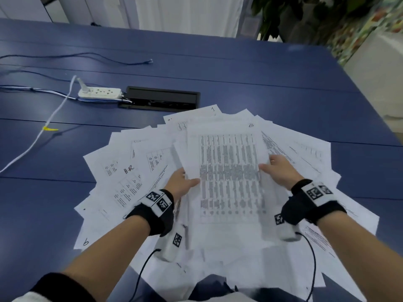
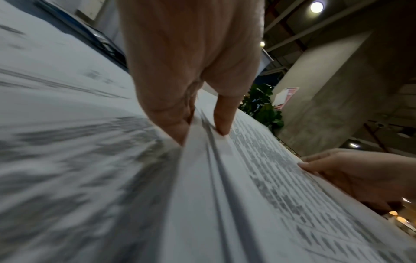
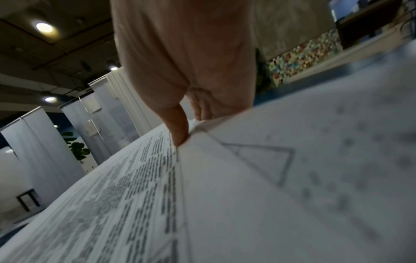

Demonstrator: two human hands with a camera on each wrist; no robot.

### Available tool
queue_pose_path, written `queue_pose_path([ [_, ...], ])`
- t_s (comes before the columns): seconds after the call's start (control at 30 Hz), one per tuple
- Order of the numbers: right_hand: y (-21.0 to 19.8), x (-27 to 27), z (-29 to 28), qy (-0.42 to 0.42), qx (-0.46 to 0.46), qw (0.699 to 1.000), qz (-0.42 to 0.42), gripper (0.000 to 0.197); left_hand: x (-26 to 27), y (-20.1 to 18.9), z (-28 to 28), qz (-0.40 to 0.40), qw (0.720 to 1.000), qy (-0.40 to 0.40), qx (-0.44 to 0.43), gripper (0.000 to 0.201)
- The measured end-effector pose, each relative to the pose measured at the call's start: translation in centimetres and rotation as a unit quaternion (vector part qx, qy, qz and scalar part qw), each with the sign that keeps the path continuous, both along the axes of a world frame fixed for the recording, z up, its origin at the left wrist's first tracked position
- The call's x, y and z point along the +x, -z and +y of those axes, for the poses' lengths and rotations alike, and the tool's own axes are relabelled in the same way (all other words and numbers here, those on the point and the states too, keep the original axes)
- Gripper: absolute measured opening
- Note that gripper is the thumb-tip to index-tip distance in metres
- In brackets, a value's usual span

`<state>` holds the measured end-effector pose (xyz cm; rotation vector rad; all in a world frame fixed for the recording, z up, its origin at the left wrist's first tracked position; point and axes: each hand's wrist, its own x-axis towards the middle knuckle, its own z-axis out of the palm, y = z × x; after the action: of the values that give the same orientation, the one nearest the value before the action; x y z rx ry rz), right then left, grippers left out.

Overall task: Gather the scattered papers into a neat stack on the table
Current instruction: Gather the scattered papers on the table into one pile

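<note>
Head view: left hand (image 1: 182, 182) and right hand (image 1: 278, 168) each have their grip pinched on a side edge of the small stack (image 1: 226, 171), thumbs on top. Early days, I'd say: loose papers (image 1: 122, 171) fan around it. Beyond, blue table (image 1: 261, 83), power strip (image 1: 99, 93), curtains.
</note>
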<state>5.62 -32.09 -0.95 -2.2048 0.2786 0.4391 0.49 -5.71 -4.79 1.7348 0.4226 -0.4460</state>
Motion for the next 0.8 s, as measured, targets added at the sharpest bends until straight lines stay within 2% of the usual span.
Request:
queue_pose_path([
  [0.03,-0.4,0.9,-1.0,-0.006,-0.024,1.000,-0.013,0.008,0.4,-0.4,-0.9,0.006,1.000,0.014,0.013,0.037],
  [0.1,-0.8,2.7,-2.8,-0.006,-0.065,0.998,-0.026,0.031,1.4,-0.5,-2.8,0.022,0.997,0.055,0.042,0.023],
  [0.13,-0.7,3.6,-3.7,-0.007,-0.089,0.996,-0.024,0.037,1.9,-0.6,-3.6,0.030,0.995,0.078,0.054,0.015],
  [0.2,-0.4,5.2,-5.3,-0.018,-0.142,0.990,0.003,0.034,2.8,-0.9,-5.3,0.034,0.990,0.109,0.076,0.010],
  [0.23,-0.1,5.9,-5.9,-0.028,-0.161,0.986,0.021,0.024,3.2,-0.9,-6.1,0.034,0.989,0.117,0.089,0.014],
  [0.27,0.3,6.3,-6.5,-0.040,-0.179,0.982,0.040,0.025,3.6,-0.8,-6.7,0.032,0.987,0.118,0.105,0.024],
  [0.33,1.1,6.8,-7.4,-0.052,-0.226,0.971,0.065,0.054,4.1,-1.0,-8.0,0.048,0.981,0.113,0.152,0.047],
  [0.4,1.7,6.9,-7.6,-0.058,-0.250,0.965,0.042,0.060,4.6,-0.7,-8.8,0.077,0.973,0.107,0.191,0.058],
  [0.5,1.9,6.7,-7.0,-0.057,-0.267,0.961,0.038,0.060,5.3,-0.6,-9.4,0.087,0.976,0.085,0.179,0.066],
  [0.6,1.8,6.1,-6.1,-0.054,-0.239,0.968,0.050,0.062,6.0,-0.6,-9.6,0.101,0.986,0.040,0.127,0.085],
  [0.73,1.7,4.2,-4.9,-0.017,-0.107,0.993,0.044,0.071,5.9,-0.7,-9.6,0.111,0.993,-0.028,0.032,0.102],
  [0.8,1.5,3.1,-4.2,-0.006,-0.055,0.998,0.039,0.077,5.6,-0.9,-9.4,0.121,0.992,-0.046,-0.004,0.098],
])
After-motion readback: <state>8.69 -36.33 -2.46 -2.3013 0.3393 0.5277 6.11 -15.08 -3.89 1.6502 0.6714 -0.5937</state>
